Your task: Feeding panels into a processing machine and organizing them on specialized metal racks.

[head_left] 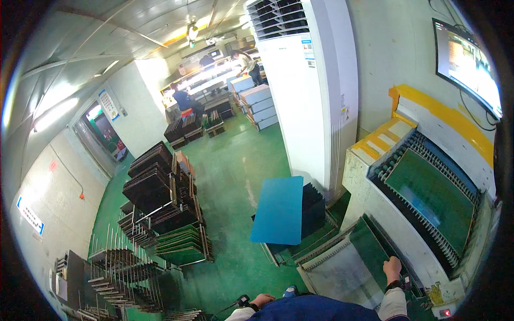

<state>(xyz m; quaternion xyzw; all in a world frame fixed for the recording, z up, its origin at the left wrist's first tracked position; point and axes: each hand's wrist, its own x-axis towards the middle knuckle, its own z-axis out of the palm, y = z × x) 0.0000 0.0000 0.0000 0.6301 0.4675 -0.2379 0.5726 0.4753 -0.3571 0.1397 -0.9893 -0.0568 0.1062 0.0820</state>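
My right hand (392, 267) is closed at the near right edge of a flat dark green panel (369, 247). That panel lies over the right side of a low pale tray or conveyor bed (342, 267), just in front of the roller machine. Close to my body at the lower edge is my left hand (263, 300), small in view and partly cut off by my blue clothing; its fingers are not clear. A second green panel (428, 195) rests on the rollers of the white machine (358, 176).
A blue sheet (278, 211) lies on a rack of dark panels (316, 214) ahead. Loaded racks (152, 184) and metal-pronged racks (120, 270) stand left. A tall white air conditioner (305, 96) rises behind. A screen (466, 64) hangs right. People (184, 99) work far back.
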